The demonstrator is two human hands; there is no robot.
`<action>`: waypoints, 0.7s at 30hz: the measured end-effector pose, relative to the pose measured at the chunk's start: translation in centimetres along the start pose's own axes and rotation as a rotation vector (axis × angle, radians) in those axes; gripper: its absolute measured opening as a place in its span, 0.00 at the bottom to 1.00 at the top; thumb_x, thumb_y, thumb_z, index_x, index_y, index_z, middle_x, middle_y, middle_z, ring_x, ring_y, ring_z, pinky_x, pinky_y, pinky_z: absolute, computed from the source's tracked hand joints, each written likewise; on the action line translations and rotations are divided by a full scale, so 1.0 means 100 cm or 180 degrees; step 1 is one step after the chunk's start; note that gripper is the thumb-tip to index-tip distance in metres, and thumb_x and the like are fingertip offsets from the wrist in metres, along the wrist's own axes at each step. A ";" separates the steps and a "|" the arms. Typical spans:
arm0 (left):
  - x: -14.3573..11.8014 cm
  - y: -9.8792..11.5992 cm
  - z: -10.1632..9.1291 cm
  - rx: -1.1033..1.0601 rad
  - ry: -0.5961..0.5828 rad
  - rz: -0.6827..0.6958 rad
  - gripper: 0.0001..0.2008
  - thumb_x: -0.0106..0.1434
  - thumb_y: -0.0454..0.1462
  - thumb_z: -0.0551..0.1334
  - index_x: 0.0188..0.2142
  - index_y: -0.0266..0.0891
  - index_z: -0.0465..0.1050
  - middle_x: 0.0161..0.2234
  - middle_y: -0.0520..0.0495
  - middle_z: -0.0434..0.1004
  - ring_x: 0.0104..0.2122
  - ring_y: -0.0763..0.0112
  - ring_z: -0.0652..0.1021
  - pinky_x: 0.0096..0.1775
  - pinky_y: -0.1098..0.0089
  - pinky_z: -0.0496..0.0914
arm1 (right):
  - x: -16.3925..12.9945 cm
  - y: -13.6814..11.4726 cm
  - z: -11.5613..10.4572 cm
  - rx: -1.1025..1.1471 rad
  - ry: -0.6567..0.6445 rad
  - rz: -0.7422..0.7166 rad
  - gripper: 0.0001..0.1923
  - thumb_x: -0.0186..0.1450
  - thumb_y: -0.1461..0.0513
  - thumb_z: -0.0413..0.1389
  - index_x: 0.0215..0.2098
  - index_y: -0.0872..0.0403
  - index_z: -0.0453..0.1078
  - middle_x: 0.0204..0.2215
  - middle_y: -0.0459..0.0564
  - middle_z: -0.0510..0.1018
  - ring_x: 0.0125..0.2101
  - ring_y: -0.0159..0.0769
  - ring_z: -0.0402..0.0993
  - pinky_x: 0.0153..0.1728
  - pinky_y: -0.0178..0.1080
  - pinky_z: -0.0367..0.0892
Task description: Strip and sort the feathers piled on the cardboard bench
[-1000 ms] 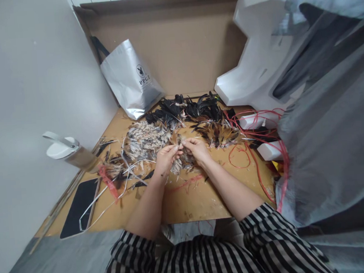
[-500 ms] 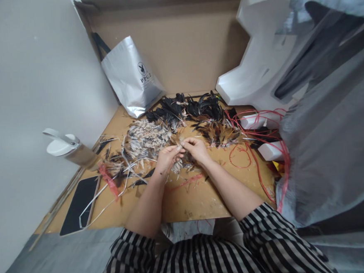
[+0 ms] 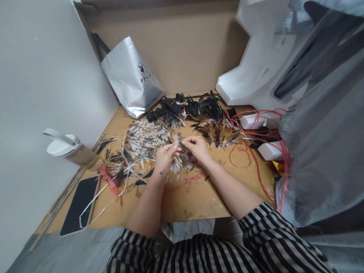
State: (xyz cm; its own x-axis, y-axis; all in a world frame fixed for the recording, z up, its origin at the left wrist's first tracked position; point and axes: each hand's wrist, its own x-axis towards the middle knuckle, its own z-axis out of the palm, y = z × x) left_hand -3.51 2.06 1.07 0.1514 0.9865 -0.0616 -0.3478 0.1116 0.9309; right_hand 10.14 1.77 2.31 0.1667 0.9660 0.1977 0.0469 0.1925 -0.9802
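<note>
My left hand (image 3: 167,157) is closed in a pinch on a small brown feather (image 3: 174,136), which points up and away from me. Close beside it on the right, my right hand (image 3: 197,148) has thumb and forefinger pressed together; whatever lies between those fingertips is too small to make out. Behind my left hand spreads a heap of pale, grey-white feathers (image 3: 146,135). Brown feathers (image 3: 221,133) lie in a bunch to the right of my right hand. Farther back are bunches of black feathers (image 3: 203,108). More feathers lie under my hands, partly hidden by them.
A lidded tumbler (image 3: 73,148) and a phone (image 3: 80,206) are on the left, with white strips (image 3: 94,198) across the phone. A silver bag (image 3: 132,79) leans at the back. Red cords (image 3: 255,168) tangle around white power strips (image 3: 270,151) on the right.
My hands have drawn slightly apart, the left one shifting a little to the left. The feather between them now stands more upright and shows more clearly.
</note>
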 end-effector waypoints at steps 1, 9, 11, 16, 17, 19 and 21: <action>0.001 0.000 -0.001 -0.0086 0.0092 0.0031 0.11 0.47 0.39 0.66 0.27 0.33 0.73 0.25 0.47 0.75 0.18 0.83 0.69 0.19 0.80 0.58 | 0.002 0.001 -0.003 -0.0130 0.0120 -0.0076 0.12 0.51 0.56 0.56 0.25 0.58 0.71 0.22 0.47 0.74 0.23 0.30 0.66 0.28 0.33 0.61; 0.005 -0.002 -0.006 -0.0373 0.0375 0.0082 0.11 0.47 0.38 0.66 0.29 0.33 0.71 0.26 0.47 0.75 0.20 0.83 0.70 0.20 0.81 0.59 | 0.013 0.017 -0.023 -0.1656 -0.0033 -0.0290 0.12 0.53 0.55 0.53 0.24 0.56 0.73 0.21 0.47 0.75 0.23 0.30 0.67 0.26 0.32 0.59; 0.005 -0.001 -0.005 -0.0373 0.0400 0.0047 0.11 0.46 0.38 0.66 0.29 0.33 0.71 0.26 0.48 0.75 0.20 0.83 0.70 0.20 0.81 0.59 | 0.010 0.016 -0.021 -0.2033 -0.0185 -0.0184 0.14 0.53 0.53 0.53 0.23 0.55 0.73 0.20 0.46 0.74 0.21 0.30 0.66 0.24 0.32 0.56; 0.003 0.000 -0.002 -0.0305 0.0386 0.0000 0.11 0.46 0.39 0.66 0.28 0.33 0.72 0.26 0.47 0.75 0.19 0.83 0.70 0.20 0.81 0.60 | 0.004 0.009 -0.017 -0.2602 -0.0430 0.0132 0.11 0.50 0.55 0.55 0.20 0.54 0.72 0.17 0.45 0.73 0.20 0.29 0.64 0.22 0.32 0.53; 0.003 0.000 -0.002 -0.0301 0.0373 -0.0001 0.11 0.46 0.39 0.66 0.28 0.33 0.72 0.26 0.48 0.75 0.19 0.83 0.70 0.20 0.81 0.60 | 0.004 0.010 -0.018 -0.2562 -0.0460 0.0160 0.09 0.50 0.57 0.55 0.19 0.54 0.72 0.16 0.45 0.72 0.20 0.29 0.64 0.21 0.31 0.53; 0.003 0.000 -0.002 -0.0316 0.0339 -0.0006 0.11 0.46 0.39 0.66 0.28 0.33 0.72 0.26 0.48 0.75 0.20 0.83 0.70 0.21 0.81 0.60 | 0.006 0.013 -0.019 -0.2275 -0.0432 0.0195 0.08 0.49 0.60 0.53 0.20 0.55 0.72 0.16 0.44 0.72 0.20 0.28 0.65 0.21 0.30 0.54; 0.003 -0.001 -0.002 -0.0337 0.0291 -0.0015 0.11 0.46 0.38 0.66 0.29 0.33 0.72 0.26 0.48 0.75 0.20 0.83 0.70 0.21 0.81 0.60 | 0.010 0.017 -0.021 -0.1795 -0.0345 0.0271 0.09 0.49 0.60 0.53 0.22 0.56 0.72 0.17 0.44 0.72 0.19 0.27 0.64 0.20 0.29 0.55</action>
State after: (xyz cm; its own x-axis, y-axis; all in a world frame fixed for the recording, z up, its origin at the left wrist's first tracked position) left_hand -3.63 2.33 0.86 0.0702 0.9922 -0.1030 -0.4437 0.1235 0.8876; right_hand 12.44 2.65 0.88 0.0924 0.9919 0.0870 0.5601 0.0205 -0.8282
